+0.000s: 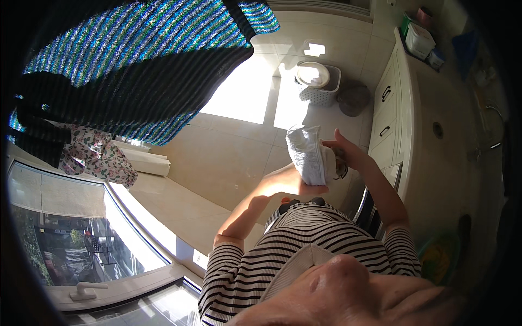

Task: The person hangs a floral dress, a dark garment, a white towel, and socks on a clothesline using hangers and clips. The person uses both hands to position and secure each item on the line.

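A folded white cloth (308,157), with a textured face and a seam down one side, is held up in front of my body. My left hand (287,181) grips its lower end, mostly behind it, with fingers along the bottom edge. My right hand (351,154) is at the cloth's right side, one finger raised and another reaching its edge. Below the right palm shows a small object with thin dark loops (340,173); what it is and how the fingers hold it cannot be made out.
Striped blue-green fabric (155,65) and a floral cloth (98,155) hang at left, above a window (81,236) with a handle. A perforated basket (322,95) and a dark bag (354,98) stand on the tiled floor. Cabinets (387,114) and a countertop (432,171) with tubs line the right.
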The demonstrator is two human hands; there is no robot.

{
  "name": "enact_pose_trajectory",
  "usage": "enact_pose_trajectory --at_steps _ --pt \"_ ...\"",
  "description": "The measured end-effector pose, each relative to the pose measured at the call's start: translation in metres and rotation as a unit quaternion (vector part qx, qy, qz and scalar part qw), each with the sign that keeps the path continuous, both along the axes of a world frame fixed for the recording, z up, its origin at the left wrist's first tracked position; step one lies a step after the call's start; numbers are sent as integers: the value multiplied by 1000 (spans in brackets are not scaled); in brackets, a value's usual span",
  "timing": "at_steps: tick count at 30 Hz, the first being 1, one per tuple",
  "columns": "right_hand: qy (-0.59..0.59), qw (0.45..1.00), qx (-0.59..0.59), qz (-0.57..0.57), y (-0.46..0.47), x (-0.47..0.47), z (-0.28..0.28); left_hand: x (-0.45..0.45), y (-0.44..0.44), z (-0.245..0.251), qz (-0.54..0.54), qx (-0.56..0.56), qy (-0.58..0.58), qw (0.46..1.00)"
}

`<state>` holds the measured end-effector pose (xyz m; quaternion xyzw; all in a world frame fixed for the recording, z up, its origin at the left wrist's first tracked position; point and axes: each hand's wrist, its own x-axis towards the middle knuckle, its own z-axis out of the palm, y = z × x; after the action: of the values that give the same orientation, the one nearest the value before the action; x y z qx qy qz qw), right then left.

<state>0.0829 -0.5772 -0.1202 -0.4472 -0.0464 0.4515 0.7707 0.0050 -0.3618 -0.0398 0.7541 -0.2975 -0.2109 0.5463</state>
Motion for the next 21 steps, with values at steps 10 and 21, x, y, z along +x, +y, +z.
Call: enact_pose_trajectory --at_steps 10,21 --pt "-537 804 -179 -182 46 -3 21 -18 46 -79 245 -129 215 937" --pt "-464 861 -130 -160 48 51 12 62 39 -115 260 -365 206 870"
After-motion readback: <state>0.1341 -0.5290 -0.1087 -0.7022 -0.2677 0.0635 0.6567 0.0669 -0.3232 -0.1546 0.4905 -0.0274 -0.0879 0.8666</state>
